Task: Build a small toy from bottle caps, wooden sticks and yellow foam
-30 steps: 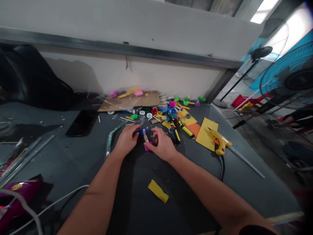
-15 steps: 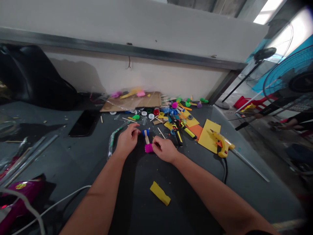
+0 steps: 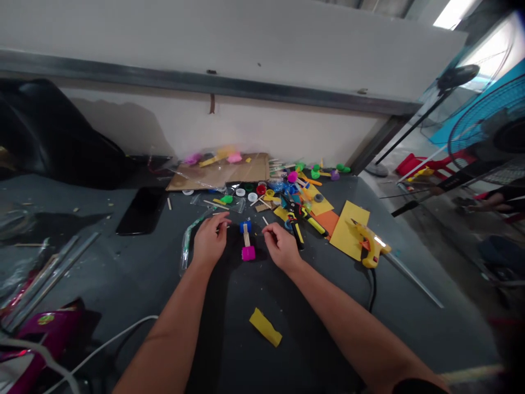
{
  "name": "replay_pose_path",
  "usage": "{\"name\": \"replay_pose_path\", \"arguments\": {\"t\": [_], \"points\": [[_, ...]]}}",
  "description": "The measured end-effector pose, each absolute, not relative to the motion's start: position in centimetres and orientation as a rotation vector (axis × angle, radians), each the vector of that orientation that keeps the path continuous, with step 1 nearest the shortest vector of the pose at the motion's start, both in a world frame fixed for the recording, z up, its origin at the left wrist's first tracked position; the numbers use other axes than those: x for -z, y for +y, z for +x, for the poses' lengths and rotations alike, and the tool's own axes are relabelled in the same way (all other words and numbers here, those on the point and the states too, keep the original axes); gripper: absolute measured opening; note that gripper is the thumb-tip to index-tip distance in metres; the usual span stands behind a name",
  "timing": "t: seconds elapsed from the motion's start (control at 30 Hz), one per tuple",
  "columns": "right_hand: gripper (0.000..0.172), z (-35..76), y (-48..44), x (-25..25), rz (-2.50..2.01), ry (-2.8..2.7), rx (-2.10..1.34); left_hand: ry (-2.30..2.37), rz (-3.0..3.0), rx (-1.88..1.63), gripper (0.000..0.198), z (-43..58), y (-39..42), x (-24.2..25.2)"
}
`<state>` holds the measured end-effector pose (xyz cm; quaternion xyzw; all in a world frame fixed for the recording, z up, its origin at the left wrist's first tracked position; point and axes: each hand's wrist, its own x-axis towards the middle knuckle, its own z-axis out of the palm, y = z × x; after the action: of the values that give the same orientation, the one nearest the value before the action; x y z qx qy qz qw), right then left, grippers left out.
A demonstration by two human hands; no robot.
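Note:
A small piece made of a wooden stick (image 3: 246,235) joins a blue bottle cap (image 3: 245,226) at the far end to a magenta cap (image 3: 248,253) at the near end. It lies on the dark table between my hands, touched by neither. My left hand (image 3: 210,239) is to its left, the fingers loosely bent and apart, with nothing seen in them. To its right, my right hand (image 3: 283,247) is loosely curled, thumb and forefinger near the piece; no held thing shows. A loose stick (image 3: 264,220) lies just beyond the right fingers.
Pliers (image 3: 297,227), loose caps (image 3: 261,189) and cardboard (image 3: 246,168) lie beyond the hands. A yellow glue gun (image 3: 372,247) rests at right, partly on a yellow sheet (image 3: 348,224). A yellow strip (image 3: 266,327) lies nearer, a phone (image 3: 140,210) at left, a magenta device (image 3: 49,334) lower left.
My right hand has let go of the magenta cap and drawn away to the right. My left hand has shifted slightly left, away from the blue cap. The piece stays on the table.

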<state>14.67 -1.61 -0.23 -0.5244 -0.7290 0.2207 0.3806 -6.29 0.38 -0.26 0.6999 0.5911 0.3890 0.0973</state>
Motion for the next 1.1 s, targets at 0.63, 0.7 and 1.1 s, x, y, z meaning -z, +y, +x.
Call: {"name": "replay_pose_path", "arguments": {"t": [0.63, 0.7, 1.1], "points": [[0.013, 14.1, 2.0, -2.5, -1.168, -2.032, -0.581, 1.617, 2.076, -1.170, 0.024, -4.2, -1.2, -1.1], [0.012, 13.8, 2.3, -2.6, -1.166, -2.069, -0.562, 1.560, 2.079, -1.176, 0.026, -4.2, -0.8, -1.1], [0.010, 11.9, 2.1, -1.5, -1.281, -2.046, -0.530, 1.452, 2.052, -1.036, 0.033, -4.4, -0.3, 1.0]]}}
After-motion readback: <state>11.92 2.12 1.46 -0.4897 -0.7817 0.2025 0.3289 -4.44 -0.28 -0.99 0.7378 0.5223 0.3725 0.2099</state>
